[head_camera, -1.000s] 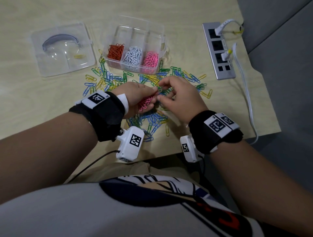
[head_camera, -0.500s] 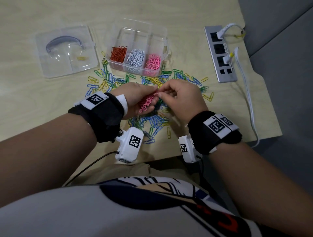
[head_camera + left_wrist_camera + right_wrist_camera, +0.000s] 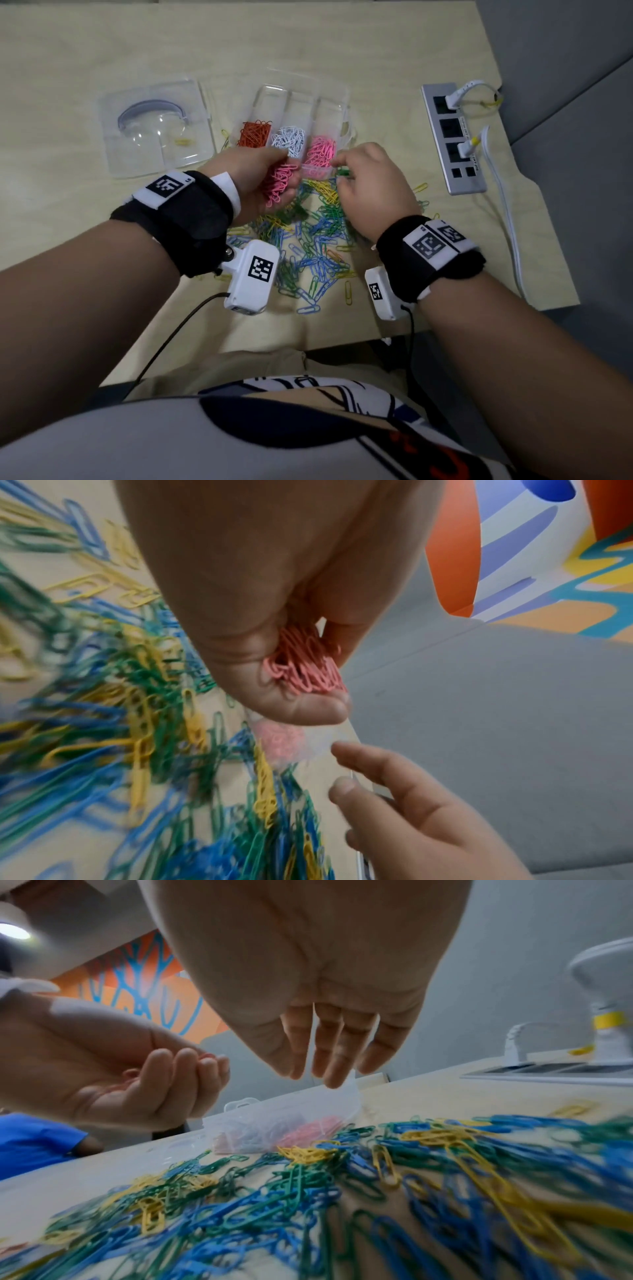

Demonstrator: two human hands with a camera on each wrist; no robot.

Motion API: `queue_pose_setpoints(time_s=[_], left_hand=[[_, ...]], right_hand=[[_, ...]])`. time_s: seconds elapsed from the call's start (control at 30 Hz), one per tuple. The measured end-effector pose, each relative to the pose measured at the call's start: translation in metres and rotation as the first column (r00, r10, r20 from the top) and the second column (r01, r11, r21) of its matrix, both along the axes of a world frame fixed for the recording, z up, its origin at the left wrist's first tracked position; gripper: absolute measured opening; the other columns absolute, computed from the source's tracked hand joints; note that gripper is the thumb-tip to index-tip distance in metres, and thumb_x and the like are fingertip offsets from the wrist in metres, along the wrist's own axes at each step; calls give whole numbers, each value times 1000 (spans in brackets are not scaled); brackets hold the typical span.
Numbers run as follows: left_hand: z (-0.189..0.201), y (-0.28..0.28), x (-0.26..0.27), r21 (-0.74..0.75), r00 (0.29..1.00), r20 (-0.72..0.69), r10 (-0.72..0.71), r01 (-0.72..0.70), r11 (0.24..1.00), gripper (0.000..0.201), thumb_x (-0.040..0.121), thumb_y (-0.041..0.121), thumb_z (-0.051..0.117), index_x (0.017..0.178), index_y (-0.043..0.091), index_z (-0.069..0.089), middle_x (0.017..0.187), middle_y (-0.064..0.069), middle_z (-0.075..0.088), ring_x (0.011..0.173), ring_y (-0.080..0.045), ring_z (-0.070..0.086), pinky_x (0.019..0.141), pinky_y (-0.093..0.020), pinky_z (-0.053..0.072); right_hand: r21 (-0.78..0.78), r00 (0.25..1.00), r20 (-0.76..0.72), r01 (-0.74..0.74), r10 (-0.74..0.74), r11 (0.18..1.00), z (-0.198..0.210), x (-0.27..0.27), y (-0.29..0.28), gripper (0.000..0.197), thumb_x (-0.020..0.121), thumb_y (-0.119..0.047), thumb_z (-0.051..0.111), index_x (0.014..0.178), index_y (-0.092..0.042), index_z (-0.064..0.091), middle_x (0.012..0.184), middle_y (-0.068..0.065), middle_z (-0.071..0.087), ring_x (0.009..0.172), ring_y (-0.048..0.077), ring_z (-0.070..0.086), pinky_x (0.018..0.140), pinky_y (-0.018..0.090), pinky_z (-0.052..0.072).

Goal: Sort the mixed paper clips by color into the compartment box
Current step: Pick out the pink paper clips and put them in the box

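A clear compartment box (image 3: 343,99) stands at the back of the table with orange clips (image 3: 254,133), white clips (image 3: 289,139) and pink clips (image 3: 321,151) in three front cells. My left hand (image 3: 287,168) cups a bunch of pink paper clips (image 3: 281,183) (image 3: 308,666), fingers curled round them, just in front of the box. My right hand (image 3: 342,165) (image 3: 318,1069) hovers at the box's front right corner with straight fingers that hold nothing. Mixed blue, green and yellow clips (image 3: 315,246) (image 3: 308,1191) lie in a pile under both hands.
The box's clear lid (image 3: 154,126) lies at the left with a yellow clip (image 3: 183,142) on it. A grey power strip (image 3: 452,137) with white plugs and a cable (image 3: 507,212) runs along the right. The table's front edge is close to my body.
Both hands rose from the pile and moved toward the box. The right hand let go of the pink bunch and drew apart; the left still carries it.
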State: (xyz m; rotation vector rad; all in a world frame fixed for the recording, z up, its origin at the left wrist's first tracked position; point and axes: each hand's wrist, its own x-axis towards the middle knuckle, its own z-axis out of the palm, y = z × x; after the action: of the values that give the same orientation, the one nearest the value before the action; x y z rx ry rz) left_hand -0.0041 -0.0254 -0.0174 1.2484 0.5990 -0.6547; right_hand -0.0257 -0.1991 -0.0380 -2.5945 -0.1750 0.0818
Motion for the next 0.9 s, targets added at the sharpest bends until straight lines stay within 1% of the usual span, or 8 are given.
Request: queue_pose_setpoints(time_s=[0.1,0.17,0.27,0.4,0.6,0.73,0.83,0.9], left_hand=[[6,-1,15,20,997,63,47,-49,999,27,101,23,44,82,10,57,59,-2,60,46,-8,56,45,-18,50],[9,-4,23,18,993,100,66,-68,998,27,102,22,43,81,10,57,54,-1,59,44,-8,55,45,-17,49],[11,-9,32,-5,982,155,104,-104,995,30,103,21,40,80,9,55,51,-1,56,44,-10,53,46,-18,48],[7,-23,40,-14,955,252,155,-157,988,32,102,14,38,76,6,53,51,-4,52,45,-13,48,48,-21,42],[-13,-36,33,313,872,481,-90,-75,947,30,100,17,44,75,14,62,70,-4,62,61,-15,56,61,-27,49],[-14,-38,33,277,871,483,-89,-56,959,34,99,19,46,71,12,63,69,-7,63,59,-14,56,65,-28,46],[-17,-33,32,237,877,478,-56,-68,969,37,99,23,48,70,10,66,72,-9,66,57,-13,55,66,-29,45],[-18,-30,30,175,879,476,-22,-70,982,38,98,25,48,69,10,67,81,-13,69,65,-16,58,70,-33,44]], right_hand=[[-127,982,-136,-147,130,981,-4,14,9,45,91,-10,49,136,-13,53,155,6,30,129,30,48,106,41,41],[-202,969,-184,-200,163,959,-6,17,11,46,91,-6,48,136,-11,52,160,6,21,131,32,46,107,42,41],[-213,968,-178,-216,179,953,-10,11,14,46,90,-4,48,134,-12,54,158,9,24,131,32,46,107,41,41],[-94,969,-135,-220,206,971,-16,-5,17,44,88,-6,49,131,-15,58,155,8,29,134,30,43,104,45,43],[-63,967,-156,-212,200,975,-10,-14,14,42,90,-8,51,129,-21,59,155,2,27,132,25,44,104,40,43],[-64,970,-149,-203,191,977,-7,-15,13,35,92,-9,51,125,-16,62,154,6,28,131,24,44,104,37,43],[-64,973,-160,-179,167,982,-8,-15,14,36,93,-11,51,127,-19,61,152,4,30,125,26,49,99,41,46],[-53,976,-155,-165,155,985,-8,-15,14,36,93,-13,51,127,-20,61,150,3,32,122,27,51,97,43,47]])
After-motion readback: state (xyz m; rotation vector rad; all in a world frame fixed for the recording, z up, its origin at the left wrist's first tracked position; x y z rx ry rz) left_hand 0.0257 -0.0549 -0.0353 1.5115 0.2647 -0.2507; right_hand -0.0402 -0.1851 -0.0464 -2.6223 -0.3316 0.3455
